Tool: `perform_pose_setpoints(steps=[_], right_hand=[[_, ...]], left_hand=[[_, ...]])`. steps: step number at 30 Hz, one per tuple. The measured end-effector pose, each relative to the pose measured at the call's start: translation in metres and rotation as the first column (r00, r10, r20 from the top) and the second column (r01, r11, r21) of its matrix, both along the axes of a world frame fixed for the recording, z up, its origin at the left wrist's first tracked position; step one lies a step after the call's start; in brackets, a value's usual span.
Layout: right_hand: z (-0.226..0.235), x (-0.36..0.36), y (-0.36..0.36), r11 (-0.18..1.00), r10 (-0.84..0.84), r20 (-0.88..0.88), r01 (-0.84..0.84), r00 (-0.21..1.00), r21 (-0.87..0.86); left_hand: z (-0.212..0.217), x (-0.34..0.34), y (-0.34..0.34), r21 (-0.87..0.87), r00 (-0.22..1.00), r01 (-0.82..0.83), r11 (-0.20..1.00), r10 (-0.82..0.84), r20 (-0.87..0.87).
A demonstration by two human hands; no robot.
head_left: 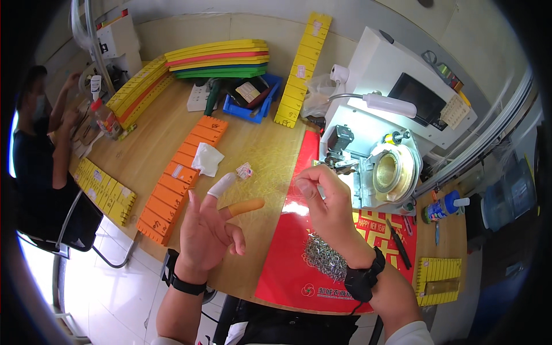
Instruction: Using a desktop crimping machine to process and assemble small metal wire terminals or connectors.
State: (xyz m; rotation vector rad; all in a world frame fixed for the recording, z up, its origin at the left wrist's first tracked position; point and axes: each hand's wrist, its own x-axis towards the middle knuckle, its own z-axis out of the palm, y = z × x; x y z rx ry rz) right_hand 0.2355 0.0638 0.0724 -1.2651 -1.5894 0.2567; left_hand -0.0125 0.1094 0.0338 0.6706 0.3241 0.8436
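Note:
My left hand (207, 236) is raised over the table, palm up, with its fingers spread and nothing in it. One finger wears a white finger cot (222, 185), another an orange-yellow finger cot (246, 208). Thumb and fingers of my right hand (332, 210) are pinched together in front of the lit machine (371, 167); whatever they hold, if anything, is too small to make out. Below that hand, a heap of small silvery metal parts (325, 260) lies on a red printed sheet (282, 267). Thin yellowish strands (259, 152) are scattered over the wooden tabletop.
An orange grooved tray (172, 195) and a crumpled white tissue (208, 159) lie left of my hands. Further back are a blue bin (253, 112), stacked coloured trays (218, 57) and a lamp (391, 106). Black tweezers (398, 244) lie right. Another person (43, 149) sits far left.

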Motion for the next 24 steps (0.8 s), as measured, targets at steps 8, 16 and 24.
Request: perform_pose_setpoints(steps=[8, 16, 24], right_hand=[[-0.002, -0.012, 0.004, 0.96, 0.059, -0.04, -0.068, 0.997, -0.272], [0.01, 0.0, 0.018, 0.987, -0.047, 0.098, 0.061, 0.994, -0.149], [0.002, -0.005, 0.029, 0.991, 0.033, 0.121, -0.017, 0.992, -0.129]], left_hand=[[0.004, 0.0, -0.009, 0.097, 0.984, -0.116, 0.989, 0.127, -0.127], [-0.016, -0.017, -0.019, 0.421, 0.604, -0.666, 0.616, 0.776, -0.182], [0.035, -0.039, 0.011, 0.725, 0.401, -0.577, 0.376, 0.904, -0.15]])
